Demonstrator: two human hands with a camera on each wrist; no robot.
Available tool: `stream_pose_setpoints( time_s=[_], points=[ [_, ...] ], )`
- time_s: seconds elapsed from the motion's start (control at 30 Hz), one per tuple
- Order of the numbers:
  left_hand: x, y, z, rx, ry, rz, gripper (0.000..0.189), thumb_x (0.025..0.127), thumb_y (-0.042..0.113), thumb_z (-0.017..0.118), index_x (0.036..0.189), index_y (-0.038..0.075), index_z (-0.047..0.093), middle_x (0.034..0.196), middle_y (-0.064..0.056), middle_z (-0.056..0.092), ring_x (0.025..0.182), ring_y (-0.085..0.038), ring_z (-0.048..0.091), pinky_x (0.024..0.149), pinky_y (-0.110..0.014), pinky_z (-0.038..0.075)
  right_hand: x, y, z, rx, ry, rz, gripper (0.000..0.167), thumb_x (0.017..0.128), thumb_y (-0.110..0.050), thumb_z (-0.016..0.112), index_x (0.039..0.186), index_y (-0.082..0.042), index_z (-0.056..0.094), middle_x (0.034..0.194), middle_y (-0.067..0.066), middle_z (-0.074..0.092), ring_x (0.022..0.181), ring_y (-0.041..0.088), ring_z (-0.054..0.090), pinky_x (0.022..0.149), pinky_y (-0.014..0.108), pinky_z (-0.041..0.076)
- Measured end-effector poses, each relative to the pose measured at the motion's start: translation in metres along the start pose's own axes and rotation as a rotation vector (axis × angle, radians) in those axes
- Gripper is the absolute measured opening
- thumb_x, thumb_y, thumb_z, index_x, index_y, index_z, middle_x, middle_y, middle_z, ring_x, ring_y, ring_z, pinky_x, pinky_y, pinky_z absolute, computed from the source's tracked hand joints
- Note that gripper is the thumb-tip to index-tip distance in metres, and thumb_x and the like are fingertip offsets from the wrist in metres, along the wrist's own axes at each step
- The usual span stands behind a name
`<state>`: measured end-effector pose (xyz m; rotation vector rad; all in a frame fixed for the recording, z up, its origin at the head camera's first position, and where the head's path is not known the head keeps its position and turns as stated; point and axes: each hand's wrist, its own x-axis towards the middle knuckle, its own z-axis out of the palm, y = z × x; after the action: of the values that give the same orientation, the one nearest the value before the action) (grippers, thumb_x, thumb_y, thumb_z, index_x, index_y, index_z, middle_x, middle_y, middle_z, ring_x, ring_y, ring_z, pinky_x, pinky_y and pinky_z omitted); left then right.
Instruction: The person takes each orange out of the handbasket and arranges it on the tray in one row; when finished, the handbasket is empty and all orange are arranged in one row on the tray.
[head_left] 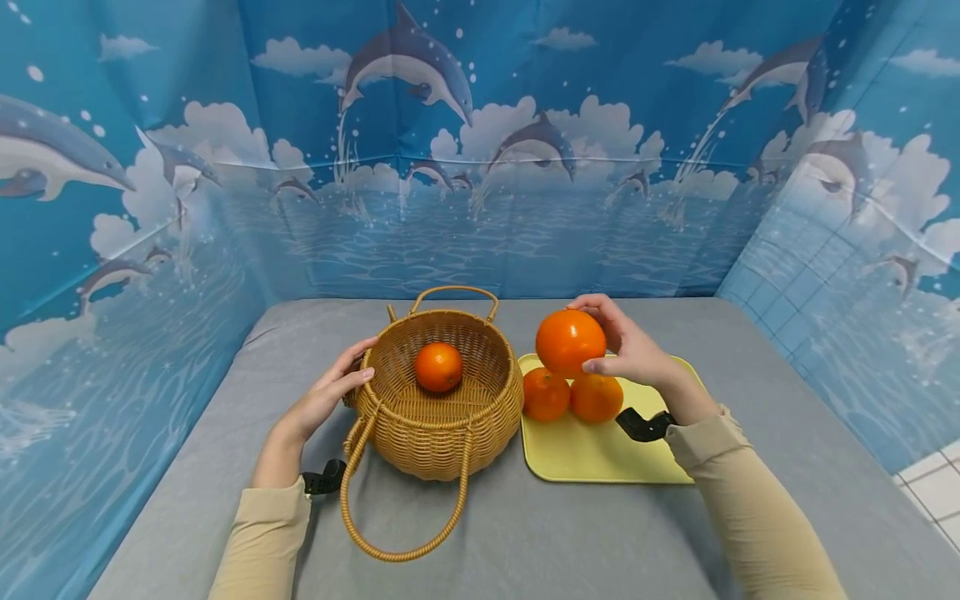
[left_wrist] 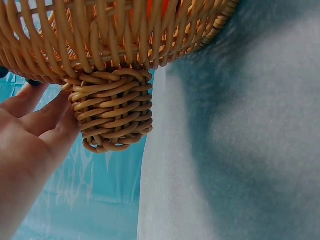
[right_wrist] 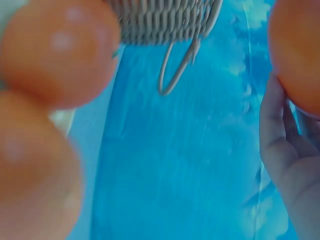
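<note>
My right hand (head_left: 632, 347) grips a large orange (head_left: 570, 342) above the yellow tray (head_left: 577, 462). In the right wrist view that orange (right_wrist: 297, 55) shows at the right edge, fingers against its underside. Two more oranges, one on the left (head_left: 546, 395) and one on the right (head_left: 597, 398), sit side by side on the tray beneath it. A round wicker basket (head_left: 442, 450) stands left of the tray, with one orange (head_left: 438, 367) inside. My left hand (head_left: 318, 406) touches the basket's left rim and side, its fingers fairly straight beside a woven lug (left_wrist: 112, 110) in the left wrist view.
One basket handle (head_left: 405, 554) hangs down toward the front; the other handle (head_left: 453, 289) stands up at the back. Grey cloth (head_left: 525, 542) covers the table. A blue dolphin-print curtain (head_left: 480, 225) encloses the back and sides. White floor tiles (head_left: 933, 492) show at far right.
</note>
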<state>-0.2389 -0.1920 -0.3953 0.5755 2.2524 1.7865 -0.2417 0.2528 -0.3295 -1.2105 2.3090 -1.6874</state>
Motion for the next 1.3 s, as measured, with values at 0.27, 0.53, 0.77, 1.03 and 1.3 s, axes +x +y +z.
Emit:
stream_pose_setpoints(
  time_s=[0.27,0.53,0.77,1.03,1.3],
  points=[
    [0.0,-0.004,0.0,-0.003,-0.001,0.001,0.056,0.098,0.028,0.047,0.149,0.022,0.026,0.151,-0.012,0.02,0.136,-0.03,0.02,0.102,-0.054,0.019,-0.047,0.012,-0.015,0.061,0.174,0.065,0.059,0.085,0.012,0.048,0.138,-0.009,0.032,0.128,0.001,0.041,0.1,0.014,0.054,0.074,0.028,0.05],
    [-0.001,-0.003,0.0,-0.003,-0.004,0.001,0.056,0.098,0.03,0.047,0.149,0.023,0.026,0.151,-0.012,0.019,0.135,-0.031,0.019,0.102,-0.055,0.019,-0.087,0.031,-0.029,0.055,0.28,0.131,0.058,0.09,0.011,0.042,0.143,-0.013,0.032,0.129,-0.003,0.039,0.099,0.011,0.053,0.077,0.023,0.048],
    [-0.002,-0.004,0.0,-0.004,-0.002,-0.003,0.056,0.098,0.03,0.048,0.149,0.024,0.026,0.151,-0.011,0.019,0.135,-0.03,0.019,0.103,-0.055,0.018,-0.116,0.05,-0.037,0.163,0.338,0.198,0.045,0.096,0.002,0.037,0.135,-0.02,0.036,0.124,-0.004,0.039,0.098,0.007,0.053,0.079,0.019,0.046],
    [-0.002,-0.002,-0.001,-0.001,0.006,-0.014,0.056,0.098,0.031,0.048,0.149,0.025,0.025,0.152,-0.011,0.019,0.136,-0.03,0.018,0.103,-0.056,0.017,-0.133,0.066,-0.039,0.181,0.363,0.316,0.053,0.093,0.004,0.048,0.14,-0.017,0.033,0.12,-0.007,0.045,0.098,0.005,0.054,0.077,0.021,0.048],
    [0.001,-0.001,-0.001,-0.001,0.004,-0.011,0.056,0.098,0.031,0.048,0.149,0.026,0.026,0.152,-0.009,0.017,0.137,-0.029,0.017,0.104,-0.056,0.015,-0.136,0.073,-0.04,0.15,0.27,0.351,0.064,0.09,0.006,0.054,0.144,-0.011,0.025,0.125,-0.003,0.039,0.101,0.008,0.053,0.077,0.027,0.05]
  ],
)
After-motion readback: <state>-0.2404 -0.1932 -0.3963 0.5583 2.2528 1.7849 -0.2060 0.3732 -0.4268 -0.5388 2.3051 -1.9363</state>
